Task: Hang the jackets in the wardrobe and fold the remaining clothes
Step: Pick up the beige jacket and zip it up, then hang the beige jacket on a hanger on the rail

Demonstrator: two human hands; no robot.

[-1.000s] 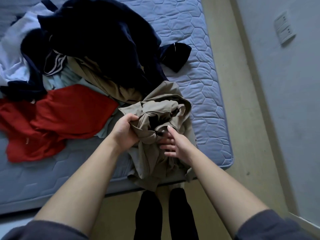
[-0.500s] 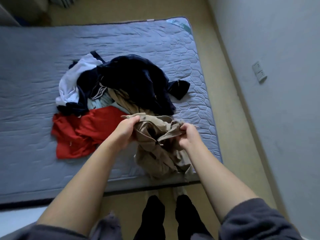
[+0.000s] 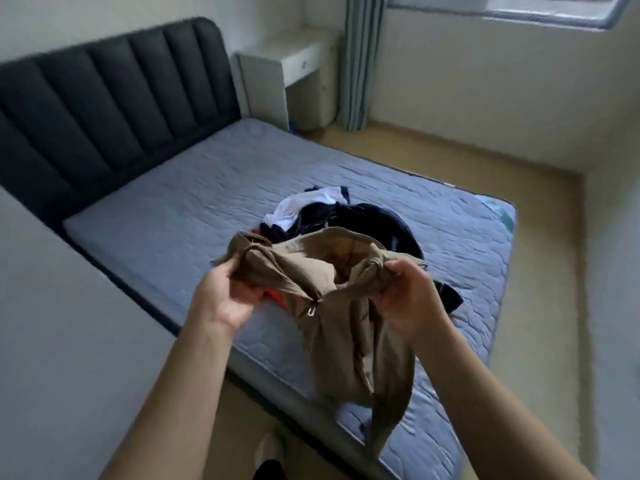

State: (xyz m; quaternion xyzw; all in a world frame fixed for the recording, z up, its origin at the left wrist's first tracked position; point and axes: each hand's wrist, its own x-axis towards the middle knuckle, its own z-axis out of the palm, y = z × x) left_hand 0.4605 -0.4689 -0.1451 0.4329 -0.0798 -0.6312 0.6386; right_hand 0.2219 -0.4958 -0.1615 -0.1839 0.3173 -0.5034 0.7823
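left hand [image 3: 225,299] and right hand [image 3: 410,303] are each gripping a bunched collar end of a khaki jacket [image 3: 349,344], holding it above the mattress [image 3: 166,216], at 6 o'clock from the clothes pile [image 3: 363,220]. pulling the hands apart is likely opening the shoulders for hanging.

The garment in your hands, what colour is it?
The crumpled fabric garment is khaki brown, clearest in the head view.

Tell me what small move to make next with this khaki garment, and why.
Probably spread the hands and shake it out: left hand and right hand grip the khaki garment by its bunched top while the rest hangs twisted over the mattress, hiding its shape.
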